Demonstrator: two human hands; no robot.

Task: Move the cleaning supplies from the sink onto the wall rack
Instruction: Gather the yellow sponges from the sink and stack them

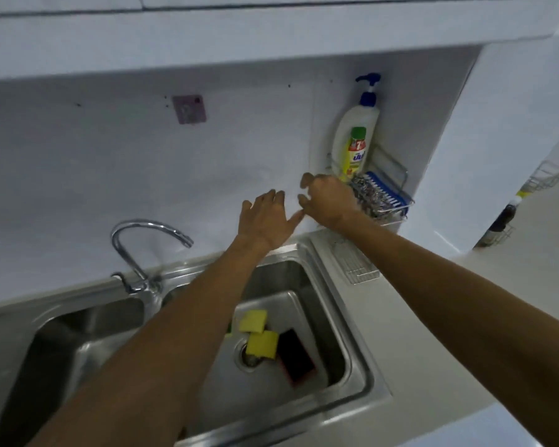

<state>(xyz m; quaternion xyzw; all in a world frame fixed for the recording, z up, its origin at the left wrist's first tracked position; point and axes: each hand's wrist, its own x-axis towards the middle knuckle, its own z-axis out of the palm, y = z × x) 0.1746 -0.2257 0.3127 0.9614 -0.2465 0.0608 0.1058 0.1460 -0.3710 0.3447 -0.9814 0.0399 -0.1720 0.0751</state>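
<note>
Both hands are raised before the white wall, holding nothing: the left hand (265, 221) spread flat, the right hand (328, 201) loosely curled just beside the wall rack (397, 191) at two o'clock. Two yellow sponges (259, 333) and a dark pad (296, 354) lie in the sink (352, 343) at six o'clock.

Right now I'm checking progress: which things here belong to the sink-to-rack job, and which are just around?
Job: two yellow sponges, dark pad, sink, wall rack, both empty hands.
Around: tap, wall hook, small counter rack.
</note>
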